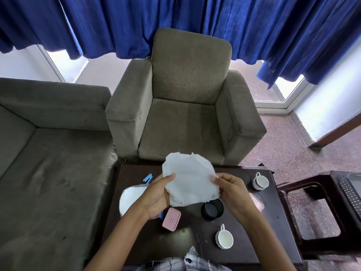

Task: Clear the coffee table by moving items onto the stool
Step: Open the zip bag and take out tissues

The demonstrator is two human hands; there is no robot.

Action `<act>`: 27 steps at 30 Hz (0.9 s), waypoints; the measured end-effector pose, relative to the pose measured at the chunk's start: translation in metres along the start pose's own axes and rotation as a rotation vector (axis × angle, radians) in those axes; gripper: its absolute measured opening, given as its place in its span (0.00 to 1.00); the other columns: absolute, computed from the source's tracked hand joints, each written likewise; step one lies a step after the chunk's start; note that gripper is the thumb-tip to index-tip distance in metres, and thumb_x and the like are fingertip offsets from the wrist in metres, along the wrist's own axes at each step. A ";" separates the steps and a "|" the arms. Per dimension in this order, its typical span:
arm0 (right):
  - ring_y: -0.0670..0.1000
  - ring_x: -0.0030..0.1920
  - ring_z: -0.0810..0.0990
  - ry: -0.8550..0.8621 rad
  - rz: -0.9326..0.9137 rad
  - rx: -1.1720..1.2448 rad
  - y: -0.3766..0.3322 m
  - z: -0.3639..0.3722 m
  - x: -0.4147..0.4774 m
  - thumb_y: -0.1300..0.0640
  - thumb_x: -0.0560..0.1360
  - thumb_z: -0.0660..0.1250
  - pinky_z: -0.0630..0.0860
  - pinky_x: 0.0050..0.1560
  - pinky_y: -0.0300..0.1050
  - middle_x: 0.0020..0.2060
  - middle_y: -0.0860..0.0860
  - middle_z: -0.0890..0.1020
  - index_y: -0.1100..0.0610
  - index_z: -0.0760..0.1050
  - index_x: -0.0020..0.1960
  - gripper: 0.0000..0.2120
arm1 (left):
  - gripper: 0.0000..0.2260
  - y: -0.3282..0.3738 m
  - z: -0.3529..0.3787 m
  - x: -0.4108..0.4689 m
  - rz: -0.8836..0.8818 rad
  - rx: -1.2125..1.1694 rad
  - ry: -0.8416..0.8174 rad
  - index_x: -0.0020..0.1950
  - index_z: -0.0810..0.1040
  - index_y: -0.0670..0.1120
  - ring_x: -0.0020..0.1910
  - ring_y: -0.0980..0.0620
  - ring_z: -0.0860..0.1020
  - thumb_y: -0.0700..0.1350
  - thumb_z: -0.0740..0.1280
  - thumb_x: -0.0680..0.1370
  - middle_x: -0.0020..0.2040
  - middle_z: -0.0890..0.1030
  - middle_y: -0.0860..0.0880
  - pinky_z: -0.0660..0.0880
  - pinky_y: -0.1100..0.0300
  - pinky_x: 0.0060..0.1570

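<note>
I am reading the left hand and the right hand as both pinching a stack of white papers, one on each edge, thumbs on top. They are holding it above the table.

From the stack:
- A pink box is lying at 6 o'clock.
- A black tin is sitting at 5 o'clock.
- One cup is standing at 3 o'clock.
- A second cup is standing at 5 o'clock, nearer me.
- A blue stapler is lying at 9 o'clock.

The stool is standing at 3 o'clock, just beside the table.
</note>
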State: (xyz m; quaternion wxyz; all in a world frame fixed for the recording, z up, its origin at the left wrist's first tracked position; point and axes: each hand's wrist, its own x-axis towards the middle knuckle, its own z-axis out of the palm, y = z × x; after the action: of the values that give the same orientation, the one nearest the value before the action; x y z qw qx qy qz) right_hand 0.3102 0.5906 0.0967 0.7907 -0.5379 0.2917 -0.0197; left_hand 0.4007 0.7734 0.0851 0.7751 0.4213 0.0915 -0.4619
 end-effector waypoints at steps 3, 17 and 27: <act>0.49 0.29 0.75 0.081 -0.051 0.046 0.005 0.001 0.000 0.73 0.72 0.63 0.73 0.28 0.40 0.29 0.52 0.79 0.61 0.74 0.38 0.09 | 0.12 0.000 -0.001 -0.003 -0.007 -0.020 -0.032 0.60 0.75 0.46 0.47 0.49 0.83 0.40 0.58 0.79 0.52 0.84 0.46 0.80 0.50 0.47; 0.51 0.33 0.75 0.175 -0.130 -0.006 0.013 0.008 -0.002 0.69 0.61 0.72 0.72 0.28 0.39 0.34 0.53 0.78 0.56 0.71 0.38 0.14 | 0.17 0.000 -0.001 -0.009 0.039 0.258 -0.002 0.61 0.74 0.47 0.51 0.49 0.81 0.32 0.62 0.76 0.53 0.83 0.47 0.80 0.55 0.44; 0.47 0.34 0.82 0.131 -0.186 0.122 0.013 0.002 -0.004 0.79 0.68 0.61 0.78 0.32 0.41 0.34 0.50 0.85 0.60 0.76 0.47 0.17 | 0.14 0.003 -0.004 -0.003 0.077 0.259 0.007 0.36 0.76 0.43 0.40 0.49 0.84 0.31 0.59 0.77 0.44 0.85 0.45 0.81 0.57 0.36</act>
State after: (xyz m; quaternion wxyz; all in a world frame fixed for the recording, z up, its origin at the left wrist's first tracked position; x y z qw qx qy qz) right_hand 0.3041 0.5988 0.0881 0.7958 -0.5112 0.2900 -0.1458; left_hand 0.4023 0.7794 0.0859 0.7309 0.5228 0.0176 -0.4383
